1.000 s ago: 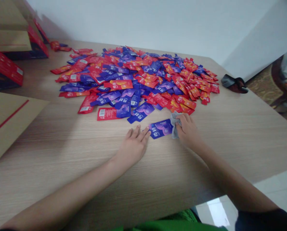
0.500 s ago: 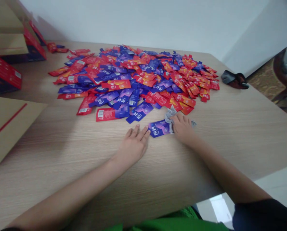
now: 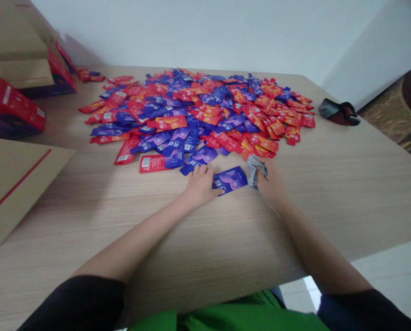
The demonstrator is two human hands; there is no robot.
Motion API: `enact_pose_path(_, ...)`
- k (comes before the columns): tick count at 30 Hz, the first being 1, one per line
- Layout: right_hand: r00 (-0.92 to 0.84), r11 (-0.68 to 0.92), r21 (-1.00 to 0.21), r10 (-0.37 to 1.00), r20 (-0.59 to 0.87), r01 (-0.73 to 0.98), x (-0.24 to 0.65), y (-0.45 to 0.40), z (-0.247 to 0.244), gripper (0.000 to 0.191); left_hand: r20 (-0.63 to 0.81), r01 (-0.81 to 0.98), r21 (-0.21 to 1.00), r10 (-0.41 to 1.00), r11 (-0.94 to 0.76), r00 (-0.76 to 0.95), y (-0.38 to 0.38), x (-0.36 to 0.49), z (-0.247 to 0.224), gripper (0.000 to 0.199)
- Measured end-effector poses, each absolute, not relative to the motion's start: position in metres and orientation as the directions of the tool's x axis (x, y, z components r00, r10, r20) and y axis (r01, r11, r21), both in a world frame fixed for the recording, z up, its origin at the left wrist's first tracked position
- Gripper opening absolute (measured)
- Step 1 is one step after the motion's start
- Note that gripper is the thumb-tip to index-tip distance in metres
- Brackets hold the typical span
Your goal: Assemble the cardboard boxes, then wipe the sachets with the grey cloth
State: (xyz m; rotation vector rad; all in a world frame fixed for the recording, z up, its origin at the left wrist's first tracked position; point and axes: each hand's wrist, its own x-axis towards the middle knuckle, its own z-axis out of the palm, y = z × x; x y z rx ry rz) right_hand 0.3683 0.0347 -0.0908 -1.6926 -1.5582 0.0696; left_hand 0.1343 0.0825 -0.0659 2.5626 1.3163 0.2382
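Note:
A purple-blue sachet [image 3: 233, 179] with white lettering lies on the wooden table in front of me. My left hand [image 3: 202, 184] grips its left end, the thumb on the near edge and the other fingers at the far side. In my right hand [image 3: 269, 179] a crumpled grey cloth [image 3: 255, 170] is bunched, just off the sachet's right end. Beyond both hands spreads a heap of red-orange and purple sachets [image 3: 195, 110]. One red sachet [image 3: 153, 163] with a barcode lies at the heap's near edge.
At the left stand open printed cartons [image 3: 17, 112], with a cardboard flap [image 3: 22, 184] reaching over the table. A dark, shiny object [image 3: 338, 112] sits near the right edge. Behind the heap rises a white wall [image 3: 205, 34].
My left hand has gone from flat fingertips to a grip on the sachet's left end. The cloth in my right hand has come off the sachet, to its right. The view has shifted slightly.

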Motion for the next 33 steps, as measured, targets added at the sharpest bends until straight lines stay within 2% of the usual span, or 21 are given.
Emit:
enact_pose_path(2, 0.269, 0.113, -0.628, 0.835, 0.480, 0.770, 0.371, 0.033, -0.090, 0.017, 0.058, 0.760, 0.280, 0.801, -0.586, 0.596, 0.081, 0.136, -0.064, 0.036)
enact_pose_path(4, 0.293, 0.117, -0.646, 0.821, 0.491, 0.754, 0.373, 0.031, -0.086, 0.017, 0.122, 0.717, 0.181, 0.738, -0.674, 0.663, 0.075, 0.134, -0.058, 0.021)
enact_pose_path(7, 0.320, 0.102, -0.659, 0.812, 0.488, 0.745, 0.375, 0.028, -0.080, 0.017, 0.175, 0.665, -0.034, 0.651, -0.746, 0.739, 0.056, 0.128, -0.047, 0.026)
enact_pose_path(10, 0.311, 0.100, -0.668, 0.828, 0.467, 0.738, 0.377, 0.027, -0.081, 0.015, 0.144, 0.715, -0.126, 0.700, -0.688, 0.699, 0.033, 0.125, -0.040, 0.030)
enact_pose_path(12, 0.272, 0.111, -0.669, 0.855, 0.441, 0.735, 0.376, 0.029, -0.084, 0.014, 0.102, 0.742, -0.132, 0.735, -0.657, 0.670, 0.019, 0.125, -0.042, 0.037)
enact_pose_path(16, 0.186, 0.147, -0.639, 0.886, 0.424, 0.755, 0.367, 0.039, -0.078, 0.013, 0.071, 0.734, -0.049, 0.730, -0.678, 0.680, 0.005, 0.130, -0.062, 0.050)
enact_pose_path(19, 0.071, 0.257, -0.580, 0.873, 0.482, 0.773, 0.347, 0.048, -0.062, 0.018, 0.108, 0.723, -0.020, 0.717, -0.691, 0.689, 0.005, 0.133, -0.076, 0.054)
enact_pose_path(21, -0.074, 0.355, -0.528, 0.875, 0.479, 0.772, 0.326, 0.053, -0.052, 0.022, 0.129, 0.715, -0.018, 0.708, -0.699, 0.695, 0.006, 0.134, -0.080, 0.051)
enact_pose_path(23, -0.259, 0.440, -0.465, 0.878, 0.403, 0.768, 0.305, 0.057, -0.047, 0.025, 0.132, 0.708, -0.013, 0.700, -0.706, 0.701, 0.006, 0.135, -0.080, 0.043)
enact_pose_path(25, -0.429, 0.500, -0.395, 0.866, 0.257, 0.771, 0.290, 0.062, -0.048, 0.028, 0.127, 0.704, -0.005, 0.698, -0.711, 0.705, 0.005, 0.135, -0.080, 0.036)
enact_pose_path(27, -0.519, 0.523, -0.350, 0.847, 0.114, 0.777, 0.285, 0.068, -0.052, 0.029, 0.129, 0.704, -0.003, 0.698, -0.710, 0.705, 0.004, 0.136, -0.081, 0.031)
enact_pose_path(29, -0.512, 0.499, -0.319, 0.858, 0.047, 0.806, 0.290, 0.075, -0.056, 0.031, 0.146, 0.699, -0.016, 0.690, -0.715, 0.709, 0.004, 0.136, -0.082, 0.029)
enact_pose_path(33, -0.387, 0.402, -0.276, 0.916, 0.110, 0.873, 0.307, 0.082, -0.056, 0.033, 0.167, 0.682, -0.041, 0.668, -0.730, 0.725, 0.004, 0.137, -0.084, 0.028)
